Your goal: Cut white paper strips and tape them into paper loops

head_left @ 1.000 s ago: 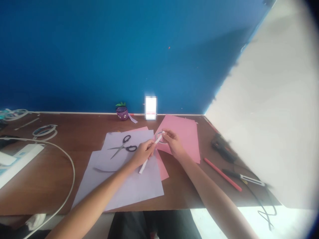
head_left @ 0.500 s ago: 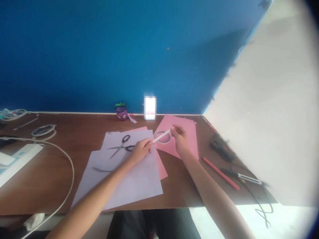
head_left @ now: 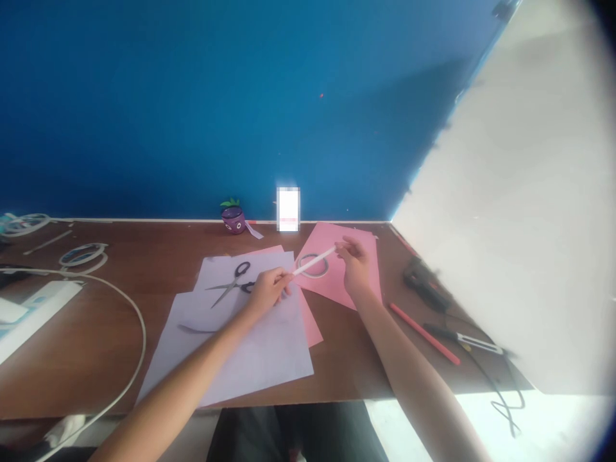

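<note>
A thin white stick (head_left: 314, 262), which looks like a tightly rolled paper tube, is held slantwise between my two hands. My left hand (head_left: 270, 287) pinches its near end above the white paper sheets (head_left: 250, 359). At the far end, thumb and fingertips of my right hand (head_left: 355, 263) are closed on it, over the pink paper (head_left: 359, 247). Below the stick, a roll of tape (head_left: 312, 274) lies flat on the pink sheet. Black-handled scissors (head_left: 235, 282) rest with blades apart beside my left hand, which partly covers one handle loop.
On the brown table (head_left: 115, 250), a red stick (head_left: 424, 333), a utility knife (head_left: 476, 342) and a black corded tool (head_left: 426, 287) lie at right. A purple pot (head_left: 233, 220) and bright phone-like screen (head_left: 289, 210) stand behind. A white cable (head_left: 137, 321) curves at left.
My right hand has shifted slightly right and my left slightly left, so more of the white stick's length shows between them. Objects on the table have stayed in place.
</note>
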